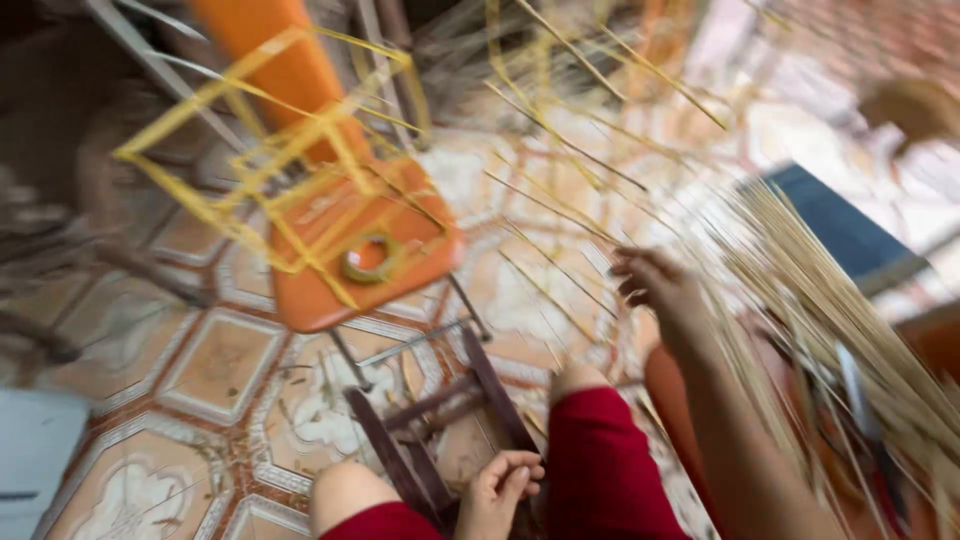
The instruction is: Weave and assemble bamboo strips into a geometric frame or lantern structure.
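Note:
My right hand reaches out over the floor and touches thin bamboo sticks from a large bundle that fans out at the right; whether it grips one is blurred. My left hand rests low between my knees, fingers curled on a dark wooden frame that lies on the floor. My knees show below red shorts. A yellow frame of bamboo strips leans over an orange plastic chair.
A roll of tape lies on the orange chair's seat. Patterned floor tiles spread below. A dark blue mat lies at the right. More strips stand at the back. A pale box sits at the lower left.

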